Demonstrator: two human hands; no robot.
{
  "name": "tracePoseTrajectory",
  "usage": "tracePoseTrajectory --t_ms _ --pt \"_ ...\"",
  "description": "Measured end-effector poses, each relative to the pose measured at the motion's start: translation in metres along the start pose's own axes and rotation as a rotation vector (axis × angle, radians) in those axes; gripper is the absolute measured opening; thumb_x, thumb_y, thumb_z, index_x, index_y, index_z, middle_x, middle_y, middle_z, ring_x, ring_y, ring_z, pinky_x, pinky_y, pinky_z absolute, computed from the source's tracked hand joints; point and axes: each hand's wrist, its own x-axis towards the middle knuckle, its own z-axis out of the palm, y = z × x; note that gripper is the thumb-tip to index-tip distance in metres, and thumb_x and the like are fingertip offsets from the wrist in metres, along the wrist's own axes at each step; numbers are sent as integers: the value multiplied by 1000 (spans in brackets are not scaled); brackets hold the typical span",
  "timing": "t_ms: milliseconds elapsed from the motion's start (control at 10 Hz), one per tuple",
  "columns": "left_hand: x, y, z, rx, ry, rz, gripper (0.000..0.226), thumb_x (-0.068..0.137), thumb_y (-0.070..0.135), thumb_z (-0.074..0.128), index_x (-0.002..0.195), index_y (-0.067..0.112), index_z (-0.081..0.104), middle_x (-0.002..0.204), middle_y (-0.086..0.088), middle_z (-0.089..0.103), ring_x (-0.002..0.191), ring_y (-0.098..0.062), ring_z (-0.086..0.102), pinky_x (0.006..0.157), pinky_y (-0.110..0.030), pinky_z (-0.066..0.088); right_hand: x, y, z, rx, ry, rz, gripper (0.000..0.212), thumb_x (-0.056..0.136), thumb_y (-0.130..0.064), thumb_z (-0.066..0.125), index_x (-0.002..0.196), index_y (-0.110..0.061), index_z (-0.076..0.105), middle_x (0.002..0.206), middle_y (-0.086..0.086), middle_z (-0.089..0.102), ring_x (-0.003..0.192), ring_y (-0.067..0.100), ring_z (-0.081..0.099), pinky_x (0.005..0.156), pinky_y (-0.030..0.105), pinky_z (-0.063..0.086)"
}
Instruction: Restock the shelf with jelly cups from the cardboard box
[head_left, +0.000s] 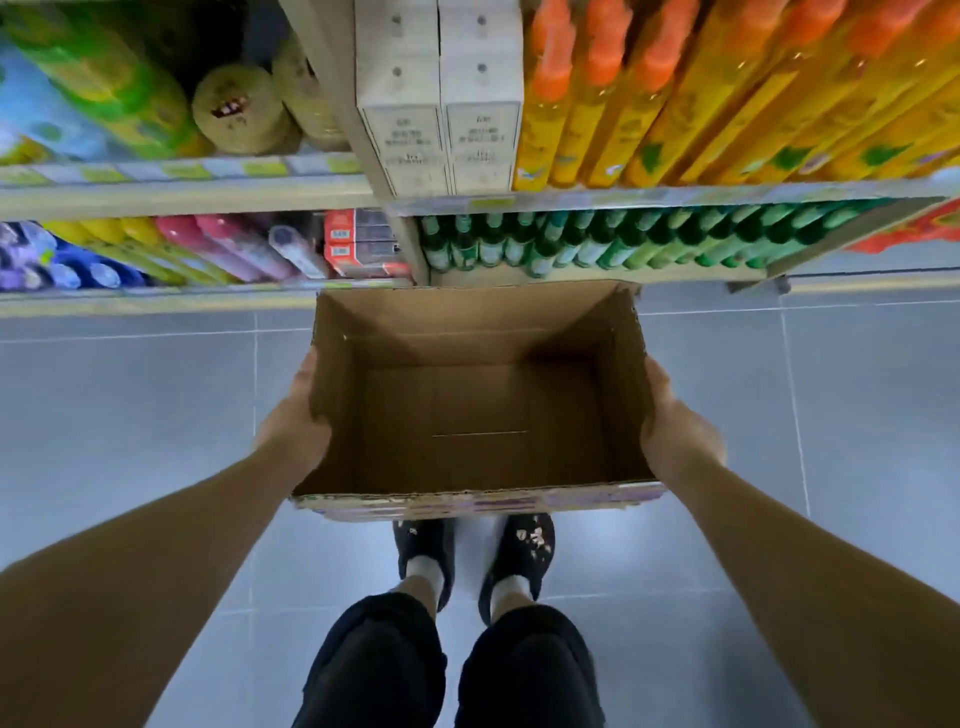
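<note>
Seemingly the restocking is finished: the cardboard box (467, 312), just in front of the shelf (208, 200), shows no jelly cups inside. Left hand (293, 415) and right hand (675, 431) hold its side walls, fingers hidden. Next, carry it away.

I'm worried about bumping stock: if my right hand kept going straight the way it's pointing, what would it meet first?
Your right hand would probably reach the green bottles just beyond the box; depth is unclear.
</note>
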Motion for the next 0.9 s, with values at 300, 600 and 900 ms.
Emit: tracePoseTrajectory --t_ms 300,600,900 --pt "123 -38 113 -48 25 -14 86 93 -4 35 147 53 0 139 -10 49 110 -38 54 87 -42 46 130 -5 114 -54 14 -30 70 96 -9 33 151 -25 -7 105 14 61 75 25 53 72 36 46" --pt "170 -41 156 -74 54 7 87 90 -2 38 150 47 -2 142 -12 46 117 -41 51 98 -47 45 171 -13 148 49 119 -14 69 92 -2 37 150 -23 6 111 16 59 83 33 57 69 34 39" --pt "138 -2 113 87 -135 11 56 100 24 41 152 26 22 157 -5 25 139 -31 32 110 -41 33 126 -40 92 36 -204 -66 68 94 -19 47 151 -25 11 143 13 40 121 35 48 92 39 44"
